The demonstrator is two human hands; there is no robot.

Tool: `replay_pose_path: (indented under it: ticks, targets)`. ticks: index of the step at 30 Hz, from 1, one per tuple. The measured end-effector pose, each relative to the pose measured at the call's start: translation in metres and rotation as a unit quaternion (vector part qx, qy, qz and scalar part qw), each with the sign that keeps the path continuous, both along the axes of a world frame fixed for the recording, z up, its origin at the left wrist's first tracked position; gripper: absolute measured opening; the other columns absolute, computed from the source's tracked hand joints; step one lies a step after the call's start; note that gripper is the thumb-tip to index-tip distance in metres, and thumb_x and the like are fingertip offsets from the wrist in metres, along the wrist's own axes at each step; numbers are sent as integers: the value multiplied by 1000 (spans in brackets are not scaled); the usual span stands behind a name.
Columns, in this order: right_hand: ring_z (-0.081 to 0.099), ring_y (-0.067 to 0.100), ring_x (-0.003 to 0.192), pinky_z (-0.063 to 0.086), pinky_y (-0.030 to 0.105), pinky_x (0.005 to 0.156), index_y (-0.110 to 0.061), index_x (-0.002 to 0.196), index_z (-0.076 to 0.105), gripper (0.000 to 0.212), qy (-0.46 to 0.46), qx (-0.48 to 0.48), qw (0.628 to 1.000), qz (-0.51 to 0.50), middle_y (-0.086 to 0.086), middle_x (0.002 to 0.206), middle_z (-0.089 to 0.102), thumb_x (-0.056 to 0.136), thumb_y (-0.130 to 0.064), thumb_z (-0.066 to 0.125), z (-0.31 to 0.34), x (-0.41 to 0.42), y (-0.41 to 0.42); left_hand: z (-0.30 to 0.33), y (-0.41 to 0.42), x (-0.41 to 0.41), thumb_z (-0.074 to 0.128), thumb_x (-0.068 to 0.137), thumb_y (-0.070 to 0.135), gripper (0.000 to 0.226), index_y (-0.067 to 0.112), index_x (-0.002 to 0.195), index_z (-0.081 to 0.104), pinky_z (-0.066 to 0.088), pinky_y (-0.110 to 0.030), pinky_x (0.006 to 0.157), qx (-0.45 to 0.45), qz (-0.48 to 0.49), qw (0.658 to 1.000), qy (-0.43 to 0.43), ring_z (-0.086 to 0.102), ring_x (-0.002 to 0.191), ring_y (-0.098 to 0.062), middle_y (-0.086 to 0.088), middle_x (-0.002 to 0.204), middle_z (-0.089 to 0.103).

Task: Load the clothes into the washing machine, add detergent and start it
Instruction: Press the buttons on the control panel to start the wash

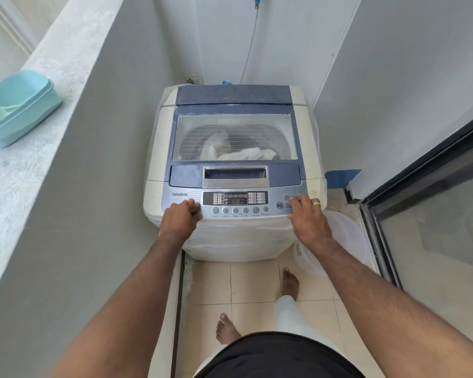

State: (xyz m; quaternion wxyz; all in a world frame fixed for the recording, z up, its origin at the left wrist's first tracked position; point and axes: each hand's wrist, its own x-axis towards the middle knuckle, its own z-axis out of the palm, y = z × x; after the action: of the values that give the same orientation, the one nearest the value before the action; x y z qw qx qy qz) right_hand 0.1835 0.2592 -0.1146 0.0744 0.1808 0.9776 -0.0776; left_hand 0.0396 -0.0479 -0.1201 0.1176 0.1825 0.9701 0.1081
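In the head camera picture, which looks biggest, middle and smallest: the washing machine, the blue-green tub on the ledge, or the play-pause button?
1. washing machine
2. blue-green tub, though it sits nearer the camera's edge, so its look may mislead
3. play-pause button

Only clear text is "TurboDrum" on the left of the washer's control panel (234, 203). There's a play/pause symbol on the round button (279, 205) and a power symbol just above it; the tiny button labels are too blurry.
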Motion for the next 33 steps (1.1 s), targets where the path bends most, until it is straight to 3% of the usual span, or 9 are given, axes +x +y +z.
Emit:
replay_pose_path:
  ticks: [6,13,22,33]
  targets:
    - [42,29,124,56,42,89,-17,142,44,43,-9,6,1000,3,7,142,42,102,-29,55,1,0,1,3,2,1,74,90,40,35,19,117,72,50,-39,96,37,42,998,-22,66,108,-27,-4,116,74]
    - [43,30,123,55,42,87,-17,141,46,42,-5,5,1000,0,7,140,44,102,-29,55,0,0,2,4,6,6,73,91,37,24,16,101,68,52,-40,89,33,48,998,-14,67,98,-28,-5,106,74]
    - [43,29,124,54,41,90,-17,143,45,44,-5,4,1000,0,8,141,43,102,-28,56,2,0,1,5,7,6,73,91,35,27,14,108,70,51,-43,93,39,58,997,-25,67,103,-29,-6,111,74]
    - [41,30,125,53,41,93,-16,143,44,44,-8,1,1000,0,8,141,41,101,-27,57,5,-2,0,6,7,10,71,92,34,24,15,106,68,54,-41,87,29,42,999,-8,68,97,-29,-5,108,73]
